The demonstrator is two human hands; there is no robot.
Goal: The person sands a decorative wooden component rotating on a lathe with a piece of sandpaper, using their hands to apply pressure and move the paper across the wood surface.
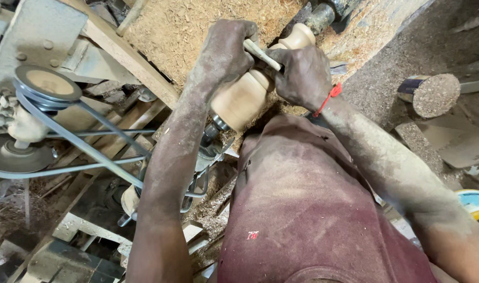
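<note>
Roughly, far left: grey pulley wheel (pixel 47 85) with drive belts (pixel 92 149) running to a lower disc (pixel 16 154), all on a dusty metal and timber frame. Wooden beam (pixel 132 57) slants across, sawdust bed (pixel 197 29) behind it (thick, covers most of the top). Below left, dark floor with timber scraps (pixel 77 225) and shavings.

Centre: turned wooden piece (pixel 247 94), pale, bulbous, mounted lengthwise on the lathe between a metal chuck (pixel 216 128) and a dark spindle (pixel 323 15). Left hand (pixel 223 55), fingers curled shut over a pale-handled tool (pixel 261 54) lying across the piece. Right hand (pixel 302 76), red thread at wrist, fingers wrapped round the same tool, resting on the wood.

Right: sawdust-covered cylinder (pixel 431 94), flat board offcuts (pixel 459 144), blue-yellow rim (pixel 475 202) at the edge. Dusty maroon shirt (pixel 302 209) fills the bottom.
</note>
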